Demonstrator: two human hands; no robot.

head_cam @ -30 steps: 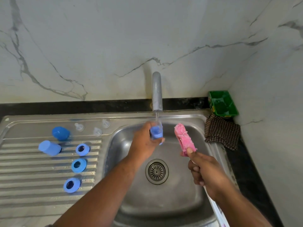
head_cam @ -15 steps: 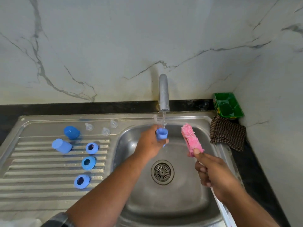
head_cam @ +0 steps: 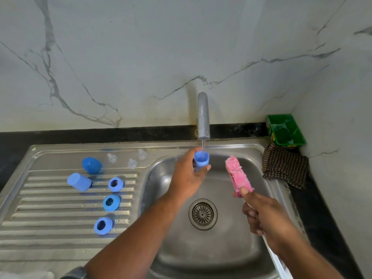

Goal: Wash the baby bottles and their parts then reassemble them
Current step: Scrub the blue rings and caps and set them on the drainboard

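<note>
Nearest, my right grip point(head_cam: 267, 216) is clenched round the handle of the pink brush point(head_cam: 238, 176). Farther off, over the sink point(head_cam: 221, 248), my left grip point(head_cam: 187, 178) pinches the blue cap point(head_cam: 201, 159) by its sides, mouth up under the tap point(head_cam: 203, 115) stream. I judge it light, stiff and slippery when wet, so the sidewall is the place to hold.

Blue cap point(head_cam: 200, 161), pink brush point(head_cam: 238, 176), brown checked cloth point(head_cam: 284, 165)

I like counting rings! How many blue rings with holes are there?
3, in a row on the draining board: the far ring, the middle ring just nearer, and the near ring closest to the person. A hidden one seems unlikely.
</note>
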